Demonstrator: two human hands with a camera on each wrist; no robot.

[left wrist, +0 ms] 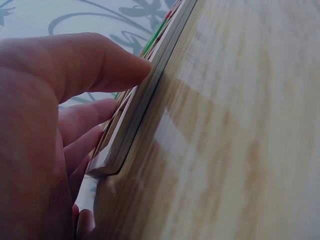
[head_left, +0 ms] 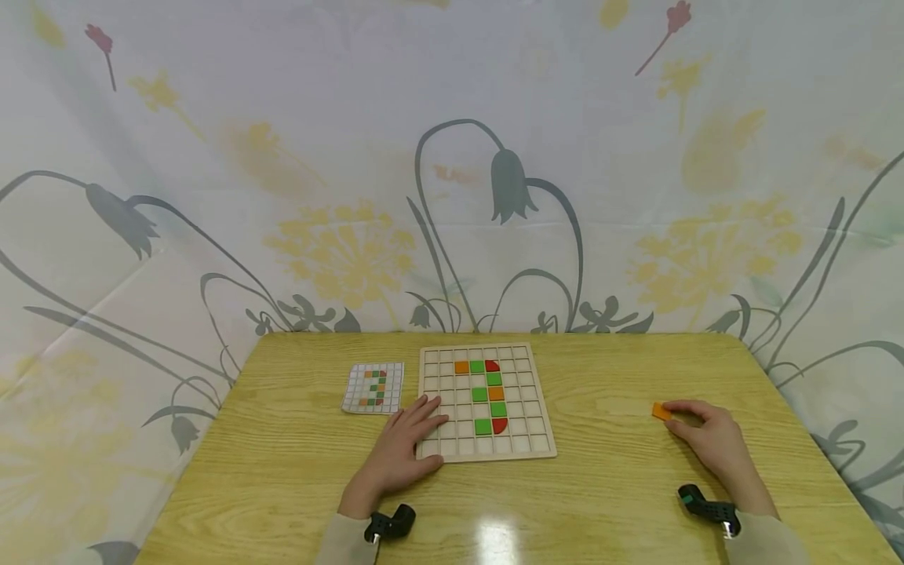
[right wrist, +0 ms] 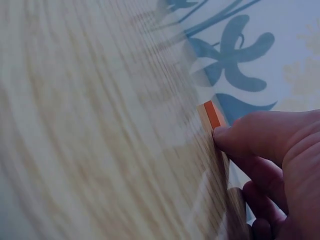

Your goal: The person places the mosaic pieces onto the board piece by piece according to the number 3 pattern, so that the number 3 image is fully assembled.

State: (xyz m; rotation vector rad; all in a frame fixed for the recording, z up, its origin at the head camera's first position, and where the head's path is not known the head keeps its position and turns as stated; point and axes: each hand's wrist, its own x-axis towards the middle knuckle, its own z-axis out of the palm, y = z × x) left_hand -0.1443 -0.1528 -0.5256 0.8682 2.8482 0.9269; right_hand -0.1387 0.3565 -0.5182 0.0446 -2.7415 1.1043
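Observation:
A wooden grid board (head_left: 537, 444) lies at the middle of the table, with several green, orange and red tiles set in its cells. On its left edge rests my left hand (head_left: 406, 443), fingers spread over the left cells and thumb at the lower rim; the left wrist view shows the thumb (left wrist: 120, 67) touching the board's side. Over on the right, my right hand (head_left: 713, 439) pinches an orange square tile (head_left: 661, 411) between thumb and fingers. In the right wrist view this orange tile (right wrist: 212, 115) sticks out past the thumb tip, at or just above the tabletop.
Left of the board lies a paper card (head_left: 358, 384) printed with a grid of coloured squares. The yellow wood-grain table (head_left: 600, 486) ends at the back against a flower-patterned cloth (head_left: 452, 196). A black camera is strapped on each wrist.

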